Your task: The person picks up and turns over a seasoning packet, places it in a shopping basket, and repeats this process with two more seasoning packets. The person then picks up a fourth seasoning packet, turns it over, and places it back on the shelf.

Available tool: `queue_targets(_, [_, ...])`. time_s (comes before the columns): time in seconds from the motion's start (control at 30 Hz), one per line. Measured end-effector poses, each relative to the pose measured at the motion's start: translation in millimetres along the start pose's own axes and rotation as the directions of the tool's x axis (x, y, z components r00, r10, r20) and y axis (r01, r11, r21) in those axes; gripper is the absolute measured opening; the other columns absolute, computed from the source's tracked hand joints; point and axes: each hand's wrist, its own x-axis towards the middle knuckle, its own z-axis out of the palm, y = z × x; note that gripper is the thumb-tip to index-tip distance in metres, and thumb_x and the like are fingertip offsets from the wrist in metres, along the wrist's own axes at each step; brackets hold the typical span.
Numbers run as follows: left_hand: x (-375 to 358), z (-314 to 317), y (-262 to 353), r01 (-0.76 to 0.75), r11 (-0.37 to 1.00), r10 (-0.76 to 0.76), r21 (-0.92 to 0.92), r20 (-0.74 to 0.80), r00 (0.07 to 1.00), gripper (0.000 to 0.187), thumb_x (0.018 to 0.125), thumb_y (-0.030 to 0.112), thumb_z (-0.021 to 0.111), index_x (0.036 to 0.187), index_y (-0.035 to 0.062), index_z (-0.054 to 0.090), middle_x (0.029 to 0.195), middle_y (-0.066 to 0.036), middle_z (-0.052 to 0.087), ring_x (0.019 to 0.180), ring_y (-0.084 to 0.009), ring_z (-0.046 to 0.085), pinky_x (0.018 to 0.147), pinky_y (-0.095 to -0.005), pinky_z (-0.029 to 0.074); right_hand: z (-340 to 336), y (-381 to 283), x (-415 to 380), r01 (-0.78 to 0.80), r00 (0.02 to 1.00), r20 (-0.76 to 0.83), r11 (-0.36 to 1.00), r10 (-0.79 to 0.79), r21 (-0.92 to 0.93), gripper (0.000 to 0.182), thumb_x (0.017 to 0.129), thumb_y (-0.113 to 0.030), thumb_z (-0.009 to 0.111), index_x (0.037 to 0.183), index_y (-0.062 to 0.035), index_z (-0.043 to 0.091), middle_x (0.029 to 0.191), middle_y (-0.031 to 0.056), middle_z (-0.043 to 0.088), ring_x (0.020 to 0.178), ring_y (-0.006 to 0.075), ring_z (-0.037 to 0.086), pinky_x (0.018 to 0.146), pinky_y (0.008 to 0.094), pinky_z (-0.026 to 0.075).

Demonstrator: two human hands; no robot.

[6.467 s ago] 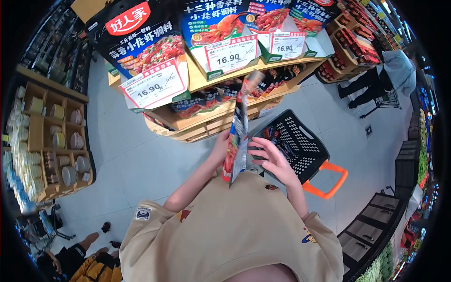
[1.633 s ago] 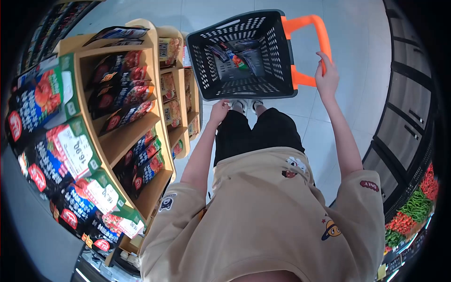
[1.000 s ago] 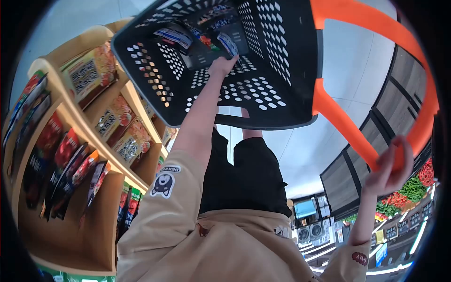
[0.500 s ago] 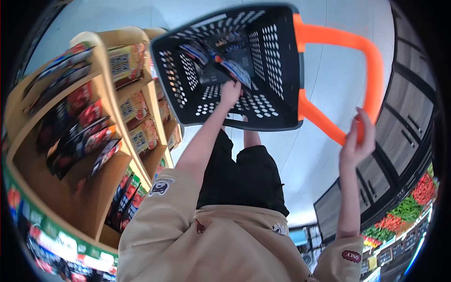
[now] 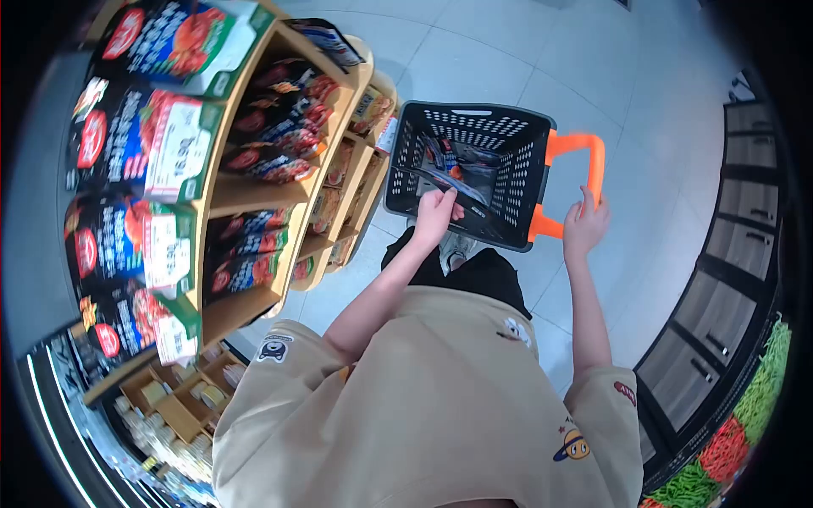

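A black shopping basket [image 5: 501,135] with an orange handle [image 5: 579,146] stands on the pale floor in front of me. Several seasoning packets [image 5: 461,173] lie inside it. My left hand [image 5: 436,213] is closed on the near edge of one packet at the basket's rim. My right hand [image 5: 584,224] grips the lower part of the orange handle.
A wooden display stand [image 5: 254,190] full of red and black seasoning packets with price tags rises at my left. Dark cabinets [image 5: 728,288] and green and red produce [image 5: 745,423] line the right side. Small shelves with jars [image 5: 174,406] sit at lower left.
The basket, earlier tipped up close to my face, is now lower and farther away. My left hand has come back from deep inside to its near rim. My right hand stays on the handle.
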Motion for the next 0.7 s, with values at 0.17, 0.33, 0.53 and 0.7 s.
queue_targets(0.17, [-57,-23,57,-0.117,0.992,0.115,-0.051,-0.049,0.992,0.033,0.086,0.022,0.043,0.063,0.001,0.053,0.06,-0.01,0.06,0.052,-0.0105,0.055,0.051,-0.021,0.039,-39,-50,-20,0.33,0.941,0.084,0.944,-0.328,-0.011,0.059,0.067,-0.019,0.061,0.122,-0.0172,0.041,0.129,0.0136,0.032,0.116,0.0333,0.031,0.094,0.0458,0.025])
queue_targets(0.33, [-109,-42,101,-0.147,0.989,0.147,0.012,-0.02,0.989,0.025,0.085,0.016,0.044,0.074,-0.0017,0.058,0.064,-0.008,0.062,0.06,-0.0085,0.054,0.056,-0.0205,0.038,-32,-115,-47,0.25,0.72,0.322,0.663,-0.614,0.706,0.074,0.058,-0.022,0.069,0.125,-0.0115,0.038,0.131,0.0114,0.031,0.123,0.034,0.025,0.098,0.0436,0.021])
queue_targets(0.53, [-159,-67,144,-0.355,0.874,0.356,-0.332,-0.061,0.933,0.022,0.086,0.016,0.043,0.08,0.0,0.057,0.076,-0.006,0.061,0.067,-0.009,0.053,0.06,-0.0224,0.039,-37,-183,-67,-0.248,0.691,0.322,0.206,-0.648,0.947,0.04,0.068,-0.001,0.063,0.107,0.0013,0.053,0.102,0.0113,0.058,0.095,0.0199,0.055,0.085,0.0291,0.041])
queue_targets(0.7, [-177,-91,171,-0.59,0.724,0.597,-0.357,-0.103,0.796,0.039,0.09,0.029,0.031,0.104,-0.0022,0.048,0.106,-0.015,0.054,0.085,-0.0157,0.054,0.069,-0.0234,0.041,-54,-211,-79,-0.542,0.65,0.554,0.193,-0.52,0.818,0.023,0.078,-0.011,0.06,0.095,0.0028,0.056,0.088,0.0068,0.061,0.077,0.0109,0.058,0.07,0.0239,0.046])
